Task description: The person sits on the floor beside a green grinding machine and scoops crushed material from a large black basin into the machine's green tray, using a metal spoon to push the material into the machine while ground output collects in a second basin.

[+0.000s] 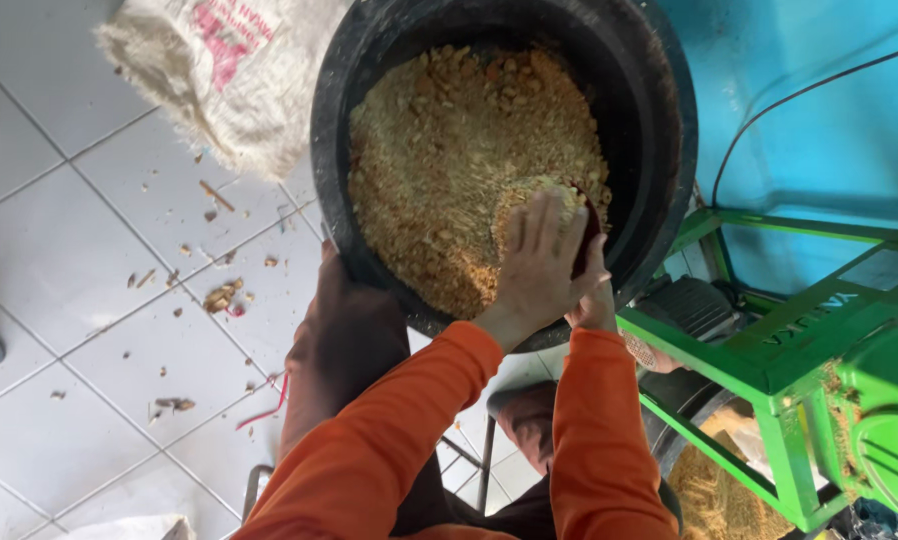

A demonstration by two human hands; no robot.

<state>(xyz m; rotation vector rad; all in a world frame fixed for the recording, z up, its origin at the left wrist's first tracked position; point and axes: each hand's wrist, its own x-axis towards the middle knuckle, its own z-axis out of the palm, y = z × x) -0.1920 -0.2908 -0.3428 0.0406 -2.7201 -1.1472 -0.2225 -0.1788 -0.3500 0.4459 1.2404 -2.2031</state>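
My left hand [541, 262] flat, fingers spread, pressed on heap of crumbs in dark scoop [581, 232]. My right hand [595, 308] just behind left, mostly hidden; cannot tell if open or closed, looks like it holds scoop. Scoop sits under left palm, inside big black tub [659, 130] full of tan crushed feed [439, 170]. Green machine [819, 370] close on right of hands. Risk, I think: heap too high, crumbs slide off and fall on white tile floor [59, 260].
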